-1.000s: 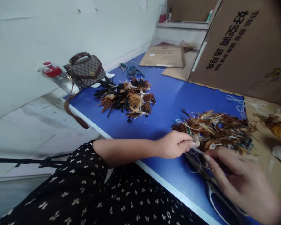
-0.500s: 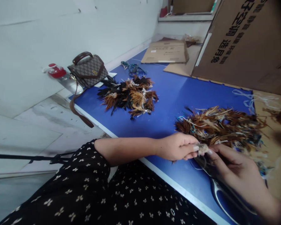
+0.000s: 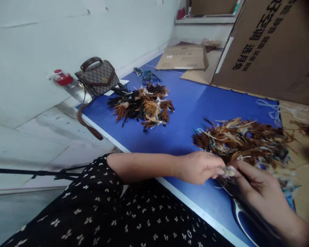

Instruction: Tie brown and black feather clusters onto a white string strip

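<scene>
My left hand (image 3: 204, 167) is closed in a pinch on a small bundle of feathers (image 3: 229, 171), whose pale, tied-looking end sticks out past the fingers. From the other side, my right hand (image 3: 260, 188) pinches that same pale end between thumb and fingers. Most of the bundle is hidden inside the left hand, and the tip is blurred. Under the right hand lies a pair of scissors (image 3: 238, 212) with dark blades and grey-rimmed handles, partly covered. Just beyond both hands spreads a heap of brown feather bundles (image 3: 242, 137) with white and blue ties.
Another pile of brown and black feather bundles (image 3: 146, 104) lies left on the blue table (image 3: 187, 103). Behind it are a patterned handbag (image 3: 99, 79), a red-capped bottle (image 3: 70, 85) and bluish strings (image 3: 147, 75). Cardboard sheets (image 3: 182, 56) and a large carton (image 3: 273, 48) stand at the back.
My left hand has shifted slightly right and turned, its fingers now closer to my right hand. Both hands still hold the feather bundle.
</scene>
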Available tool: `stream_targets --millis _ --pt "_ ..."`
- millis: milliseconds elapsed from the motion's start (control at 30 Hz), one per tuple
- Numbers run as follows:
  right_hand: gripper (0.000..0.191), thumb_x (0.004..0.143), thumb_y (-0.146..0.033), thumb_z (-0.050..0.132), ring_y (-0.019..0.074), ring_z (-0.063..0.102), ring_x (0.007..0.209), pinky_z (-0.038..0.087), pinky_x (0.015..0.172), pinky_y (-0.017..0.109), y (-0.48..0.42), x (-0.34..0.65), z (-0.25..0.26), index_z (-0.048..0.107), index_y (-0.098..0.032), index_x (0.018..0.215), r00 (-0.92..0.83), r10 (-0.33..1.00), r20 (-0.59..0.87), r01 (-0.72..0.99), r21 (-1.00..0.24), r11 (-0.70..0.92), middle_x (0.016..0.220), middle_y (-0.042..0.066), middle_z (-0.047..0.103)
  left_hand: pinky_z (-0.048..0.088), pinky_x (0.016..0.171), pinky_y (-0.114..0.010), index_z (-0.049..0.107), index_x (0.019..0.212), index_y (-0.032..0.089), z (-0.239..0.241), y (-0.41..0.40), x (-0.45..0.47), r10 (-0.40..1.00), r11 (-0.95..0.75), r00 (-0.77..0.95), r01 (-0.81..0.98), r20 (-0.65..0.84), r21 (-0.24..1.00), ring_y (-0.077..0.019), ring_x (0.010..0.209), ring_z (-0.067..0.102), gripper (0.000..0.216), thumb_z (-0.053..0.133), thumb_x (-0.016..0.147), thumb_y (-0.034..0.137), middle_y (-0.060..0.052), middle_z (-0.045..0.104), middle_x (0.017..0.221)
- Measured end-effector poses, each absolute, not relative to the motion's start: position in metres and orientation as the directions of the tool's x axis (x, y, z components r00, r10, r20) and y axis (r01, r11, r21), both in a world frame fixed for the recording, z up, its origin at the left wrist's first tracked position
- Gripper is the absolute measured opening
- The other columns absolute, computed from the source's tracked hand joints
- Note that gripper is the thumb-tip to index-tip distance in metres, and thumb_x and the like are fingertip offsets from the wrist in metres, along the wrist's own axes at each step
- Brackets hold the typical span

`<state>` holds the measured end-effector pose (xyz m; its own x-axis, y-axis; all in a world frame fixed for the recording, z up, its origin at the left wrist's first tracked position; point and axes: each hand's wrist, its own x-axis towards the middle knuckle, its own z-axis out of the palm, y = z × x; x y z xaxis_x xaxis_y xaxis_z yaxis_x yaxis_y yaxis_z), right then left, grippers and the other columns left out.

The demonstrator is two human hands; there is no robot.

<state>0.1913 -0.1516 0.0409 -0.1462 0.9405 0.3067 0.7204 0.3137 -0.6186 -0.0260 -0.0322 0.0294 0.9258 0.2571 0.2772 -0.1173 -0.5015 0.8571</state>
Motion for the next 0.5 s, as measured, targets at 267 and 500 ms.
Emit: stream_targets --millis 267,500 --pt "0.016 0.113 -0.029 0.057 0.0084 0.053 0.045 0.043 0.046 0.02 -0.169 0.144 0.019 0.063 -0.026 0.099 -0.063 0.889 0.453 0.759 -0.557 0.338 0.063 -0.008 0.056 0.048 0.076 -0.03 0.067 0.093 0.018 0.005 -0.052 -0.017 0.668 -0.268 0.709 -0.055 0.226 0.962 -0.0128 0.074 0.053 0.02 0.066 0.104 0.035 0.0 0.062 0.078" --pt "0.015 0.114 -0.03 0.057 0.0081 0.057 0.044 0.044 0.047 0.02 -0.178 0.139 0.0 0.069 -0.023 0.108 0.014 0.854 0.52 0.817 -0.498 0.29 0.073 -0.002 0.072 0.017 0.048 -0.023 0.071 0.096 0.015 0.031 -0.072 -0.017 0.63 0.597 0.732 -0.242 -0.26 0.765 -0.0044 0.05 0.025 0.035 0.087 0.09 0.047 0.011 0.037 0.059"
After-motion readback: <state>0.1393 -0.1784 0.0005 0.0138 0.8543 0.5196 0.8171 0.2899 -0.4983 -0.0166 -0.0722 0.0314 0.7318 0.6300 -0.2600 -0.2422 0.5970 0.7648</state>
